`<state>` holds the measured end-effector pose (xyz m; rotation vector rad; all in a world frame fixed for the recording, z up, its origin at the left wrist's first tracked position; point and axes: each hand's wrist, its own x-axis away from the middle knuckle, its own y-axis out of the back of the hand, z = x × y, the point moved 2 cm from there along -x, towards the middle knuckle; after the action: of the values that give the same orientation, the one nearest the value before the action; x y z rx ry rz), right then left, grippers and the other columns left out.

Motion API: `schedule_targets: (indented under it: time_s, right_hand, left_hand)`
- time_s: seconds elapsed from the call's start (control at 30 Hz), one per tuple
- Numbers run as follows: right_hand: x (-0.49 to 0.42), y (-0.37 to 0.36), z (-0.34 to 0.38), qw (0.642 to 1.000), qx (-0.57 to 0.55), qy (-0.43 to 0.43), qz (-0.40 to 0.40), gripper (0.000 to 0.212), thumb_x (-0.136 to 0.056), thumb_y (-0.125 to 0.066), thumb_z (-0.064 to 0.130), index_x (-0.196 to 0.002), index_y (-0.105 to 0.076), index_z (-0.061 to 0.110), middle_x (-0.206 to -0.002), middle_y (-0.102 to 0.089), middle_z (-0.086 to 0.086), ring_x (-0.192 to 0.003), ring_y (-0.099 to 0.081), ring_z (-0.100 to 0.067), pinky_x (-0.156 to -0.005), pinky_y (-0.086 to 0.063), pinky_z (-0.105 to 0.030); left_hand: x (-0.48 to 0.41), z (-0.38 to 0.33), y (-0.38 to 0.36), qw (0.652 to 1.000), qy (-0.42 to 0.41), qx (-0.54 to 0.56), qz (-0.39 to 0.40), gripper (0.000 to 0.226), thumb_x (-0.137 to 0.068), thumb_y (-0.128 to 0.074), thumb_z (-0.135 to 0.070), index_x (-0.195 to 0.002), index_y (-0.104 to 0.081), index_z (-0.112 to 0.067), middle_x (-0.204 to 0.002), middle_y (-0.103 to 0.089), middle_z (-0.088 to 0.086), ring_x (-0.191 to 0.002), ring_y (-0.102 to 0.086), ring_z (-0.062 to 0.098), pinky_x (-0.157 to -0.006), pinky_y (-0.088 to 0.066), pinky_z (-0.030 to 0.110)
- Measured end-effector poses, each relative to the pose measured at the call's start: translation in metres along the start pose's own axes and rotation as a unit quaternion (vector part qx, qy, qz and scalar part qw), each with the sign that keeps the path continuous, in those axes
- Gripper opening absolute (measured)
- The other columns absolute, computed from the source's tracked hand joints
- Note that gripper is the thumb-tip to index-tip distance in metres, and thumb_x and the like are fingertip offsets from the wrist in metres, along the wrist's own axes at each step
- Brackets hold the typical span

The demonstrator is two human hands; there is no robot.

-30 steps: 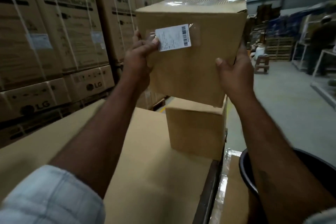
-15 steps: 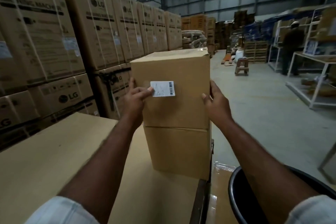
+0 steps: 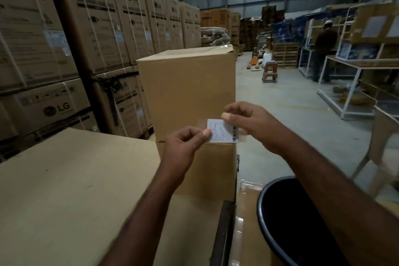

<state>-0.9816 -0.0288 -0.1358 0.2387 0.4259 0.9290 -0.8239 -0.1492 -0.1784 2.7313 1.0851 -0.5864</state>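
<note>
Stacking is done: the upper carton (image 3: 187,88) you held in the air a second ago now sits squarely on the lower carton (image 3: 216,170) at the counter's (image 3: 64,179) far right edge, and both hands have left its sides. Your left hand (image 3: 185,142) pinches the shipping label's (image 3: 222,130) left edge and your right hand (image 3: 248,121) pinches its top right corner and clear tape. The label is in front of the seam between the cartons, lower than it was on the carton face, so it looks peeled off for re-sticking. Nothing blocks the carton front. A black bin (image 3: 280,211) sits under your right forearm, with strapped LG cartons (image 3: 97,28) stacked to the left. A stool (image 3: 269,71), a white rack (image 3: 356,84) and a person (image 3: 323,49) stand well apart.
</note>
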Motion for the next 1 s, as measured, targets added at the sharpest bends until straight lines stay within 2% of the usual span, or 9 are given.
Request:
schedule_targets:
  time_s: [0.13,0.27,0.37,0.5,0.63,0.7,0.77,0.87,1.0]
  right_hand:
    - [0.040,0.031,-0.009,0.997,-0.054,-0.051,0.030,0.010,-0.089,-0.071,0.008,-0.098,-0.069,0.004,-0.092,-0.074,-0.020,-0.077,-0.065,-0.023,-0.065,-0.056,-0.027]
    - [0.082,0.063,-0.021,0.995,-0.017,-0.095,0.011,0.015,-0.084,-0.072,-0.002,-0.099,-0.068,-0.001,-0.086,-0.071,-0.024,-0.070,-0.060,-0.027,-0.061,-0.054,-0.026]
    - [0.112,0.088,-0.036,0.992,0.037,-0.122,-0.025,0.019,-0.082,-0.074,0.000,-0.101,-0.068,0.000,-0.077,-0.064,-0.021,-0.069,-0.059,-0.028,-0.062,-0.053,-0.030]
    - [0.147,0.108,-0.059,0.978,0.136,-0.152,-0.033,0.010,-0.085,-0.075,0.005,-0.093,-0.072,0.010,-0.067,-0.064,-0.009,-0.064,-0.058,-0.023,-0.061,-0.046,-0.033]
    - [0.169,0.123,-0.084,0.962,0.192,-0.176,-0.084,0.010,-0.085,-0.076,0.007,-0.088,-0.072,0.016,-0.067,-0.070,-0.002,-0.064,-0.066,-0.023,-0.065,-0.053,-0.036]
    - [0.175,0.131,-0.096,0.941,0.257,-0.195,-0.103,0.011,-0.085,-0.076,0.012,-0.086,-0.071,0.021,-0.072,-0.072,0.000,-0.069,-0.068,-0.022,-0.064,-0.054,-0.033]
    - [0.181,0.130,-0.105,0.911,0.341,-0.209,-0.097,0.010,-0.089,-0.072,0.015,-0.091,-0.071,0.025,-0.083,-0.072,0.002,-0.072,-0.065,-0.015,-0.059,-0.045,-0.025]
    - [0.186,0.108,-0.118,0.878,0.432,-0.198,-0.050,0.023,-0.091,-0.065,0.017,-0.110,-0.074,0.026,-0.102,-0.073,-0.001,-0.087,-0.066,-0.018,-0.068,-0.046,-0.024]
    - [0.198,0.061,-0.133,0.860,0.424,-0.241,0.150,0.041,-0.090,-0.068,0.033,-0.131,-0.063,0.033,-0.127,-0.066,0.007,-0.114,-0.061,-0.018,-0.098,-0.050,-0.036]
  left_hand:
    - [0.011,0.003,-0.025,0.999,0.014,0.024,0.039,0.019,-0.092,-0.070,-0.018,-0.076,-0.069,-0.008,-0.085,-0.074,0.004,-0.081,-0.067,0.009,-0.071,-0.051,0.021]
    - [0.026,0.011,-0.059,0.995,0.036,0.002,0.097,0.021,-0.093,-0.069,-0.016,-0.077,-0.067,-0.004,-0.077,-0.072,-0.001,-0.070,-0.065,0.002,-0.065,-0.049,0.016]
    - [0.034,0.034,-0.088,0.983,0.082,-0.086,0.141,0.036,-0.088,-0.076,-0.031,-0.071,-0.067,-0.001,-0.068,-0.062,0.007,-0.062,-0.053,0.011,-0.064,-0.044,0.026]
    - [0.054,0.059,-0.130,0.939,0.126,-0.248,0.202,0.043,-0.085,-0.075,-0.040,-0.062,-0.066,-0.005,-0.052,-0.053,-0.002,-0.049,-0.047,0.013,-0.056,-0.037,0.028]
    - [0.073,0.064,-0.154,0.888,0.112,-0.372,0.246,0.039,-0.085,-0.070,-0.051,-0.075,-0.076,-0.014,-0.066,-0.069,0.000,-0.066,-0.068,0.020,-0.058,-0.048,0.030]
    - [0.079,0.067,-0.156,0.864,0.085,-0.421,0.261,0.045,-0.088,-0.067,-0.051,-0.069,-0.066,-0.011,-0.063,-0.063,0.002,-0.062,-0.063,0.021,-0.054,-0.040,0.030]
    - [0.086,0.072,-0.156,0.858,0.069,-0.433,0.268,0.047,-0.089,-0.065,-0.050,-0.063,-0.049,-0.015,-0.056,-0.048,0.000,-0.054,-0.050,0.020,-0.052,-0.029,0.030]
    - [0.093,0.078,-0.157,0.854,0.060,-0.439,0.275,0.046,-0.089,-0.063,-0.053,-0.069,-0.056,-0.012,-0.061,-0.058,0.000,-0.062,-0.058,0.019,-0.056,-0.034,0.030]
    - [0.099,0.078,-0.157,0.836,0.051,-0.473,0.272,0.041,-0.091,-0.061,-0.053,-0.070,-0.059,-0.017,-0.069,-0.064,-0.001,-0.075,-0.062,0.018,-0.074,-0.039,0.033]
